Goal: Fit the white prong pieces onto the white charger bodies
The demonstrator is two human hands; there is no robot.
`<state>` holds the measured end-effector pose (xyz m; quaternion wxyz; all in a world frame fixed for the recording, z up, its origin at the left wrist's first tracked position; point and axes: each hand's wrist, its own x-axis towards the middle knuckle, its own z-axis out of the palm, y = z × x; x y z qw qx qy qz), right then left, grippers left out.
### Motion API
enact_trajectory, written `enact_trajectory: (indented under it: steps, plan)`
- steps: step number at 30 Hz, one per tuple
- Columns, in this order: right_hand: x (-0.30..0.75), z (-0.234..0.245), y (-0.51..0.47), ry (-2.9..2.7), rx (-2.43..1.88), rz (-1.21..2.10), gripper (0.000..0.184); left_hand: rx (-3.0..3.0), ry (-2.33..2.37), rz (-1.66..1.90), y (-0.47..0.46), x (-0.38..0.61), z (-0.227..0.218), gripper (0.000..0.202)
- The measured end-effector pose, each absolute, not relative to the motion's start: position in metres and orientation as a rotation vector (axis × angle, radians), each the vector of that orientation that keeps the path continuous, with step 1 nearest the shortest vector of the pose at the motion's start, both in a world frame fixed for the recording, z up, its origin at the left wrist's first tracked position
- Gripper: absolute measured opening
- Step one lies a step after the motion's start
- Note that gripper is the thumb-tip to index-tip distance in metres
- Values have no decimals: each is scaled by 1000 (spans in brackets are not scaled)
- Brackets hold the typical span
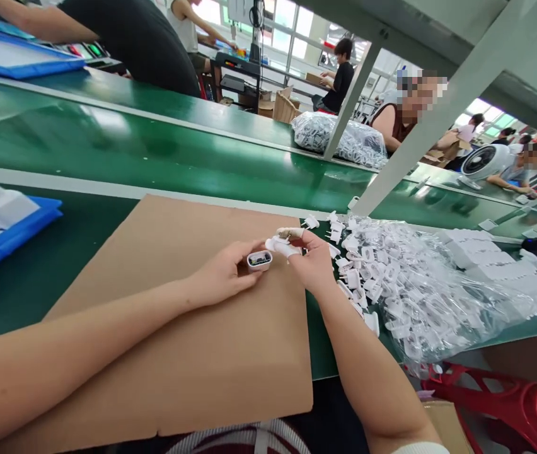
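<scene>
My left hand (pixel 224 274) grips a small white charger shell (pixel 259 260), open side up, with a dark circuit board showing inside. My right hand (pixel 311 258), wearing finger cots on thumb and forefinger, pinches a white plug cap (pixel 278 244) just above and right of the shell. Both hands meet over the far right part of a brown cardboard sheet (pixel 193 328) lying on the green bench. A heap of white plug caps (pixel 358 265) lies just right of my right hand, spilling from a clear plastic bag (pixel 438 302).
A green conveyor belt (pixel 131 145) runs beyond the cardboard. A blue tray (pixel 8 233) sits at left, another blue tray (pixel 23 60) at far left. A slanted grey frame post (pixel 438 107) crosses the belt. A second bag of parts (pixel 339 139) lies across it. People work at the far side. A red stool (pixel 509 403) is below right.
</scene>
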<state>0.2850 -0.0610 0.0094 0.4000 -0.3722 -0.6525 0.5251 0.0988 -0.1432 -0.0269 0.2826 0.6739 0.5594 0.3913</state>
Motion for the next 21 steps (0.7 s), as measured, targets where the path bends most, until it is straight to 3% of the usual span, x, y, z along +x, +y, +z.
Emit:
enact_trajectory:
  steps: [2, 6, 21]
  plan:
    - [285, 10, -66, -1804, -919, 1208, 27, 1725, 1510, 1083, -139, 96, -33, 61]
    - [284, 8, -74, -2094, -760, 964, 18, 1704, 1485, 1038, -133, 89, -36, 35]
    - [271, 8, -70, -2482, -746, 293, 27, 1668, 1423, 1129, -132, 86, -36, 32]
